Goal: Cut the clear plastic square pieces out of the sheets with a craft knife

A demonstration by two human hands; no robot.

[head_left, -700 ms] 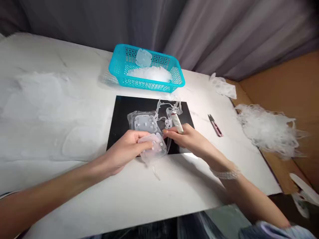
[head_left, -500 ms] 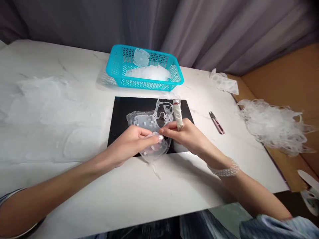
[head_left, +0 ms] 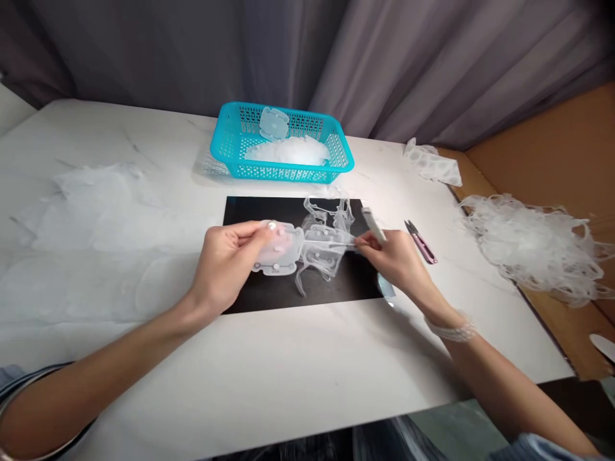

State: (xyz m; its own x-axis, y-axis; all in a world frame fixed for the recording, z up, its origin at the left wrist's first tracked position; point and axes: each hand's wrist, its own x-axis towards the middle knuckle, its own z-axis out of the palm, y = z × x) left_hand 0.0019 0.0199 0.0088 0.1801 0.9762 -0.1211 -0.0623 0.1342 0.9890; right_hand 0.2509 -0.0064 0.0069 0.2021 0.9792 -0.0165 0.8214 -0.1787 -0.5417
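Clear plastic piece (head_left: 278, 250) pinched in the left hand (head_left: 225, 269), fingers curled over its top edge, raised slightly above the 9 o'clock half of the black mat (head_left: 346, 288). Clear plastic webbing (head_left: 327, 246) running from its 3 o'clock side, looped toward 1 o'clock and over the mat. Right hand (head_left: 391, 256) narrow, fingertips closed on a white stick (head_left: 373, 225), with a thin webbing strand reaching those fingers. Bracelet (head_left: 449, 330) around the right wrist. Snips (head_left: 421, 242) just beyond the mat at 3 o'clock, near the right hand. Blue basket (head_left: 225, 137) at 12 o'clock, holding 1 plastic piece and a white heap. Scrap pile (head_left: 528, 246) farther out at 3 o'clock, on cardboard (head_left: 542, 147). Plastic film (head_left: 96, 211) on the table (head_left: 144, 358) at 10 o'clock.
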